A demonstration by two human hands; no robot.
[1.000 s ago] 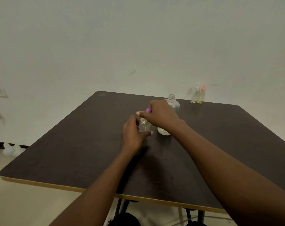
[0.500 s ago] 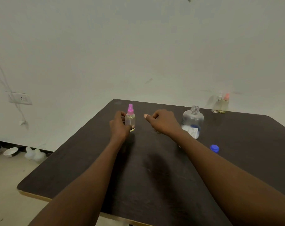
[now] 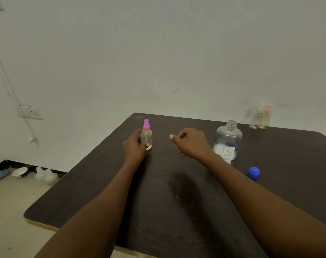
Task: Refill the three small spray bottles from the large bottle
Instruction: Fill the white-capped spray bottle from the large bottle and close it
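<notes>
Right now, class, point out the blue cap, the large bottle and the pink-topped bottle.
blue cap [image 3: 253, 173], head view, side wall
large bottle [image 3: 228, 135], head view, clear shoulder
pink-topped bottle [image 3: 146, 135], head view, clear body

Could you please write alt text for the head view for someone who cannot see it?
A left hand grips a pink-capped spray bottle upright on a table; the right hand, curled, holds nothing. Further right are an uncapped large bottle, a blue cap and two more spray bottles.
</notes>
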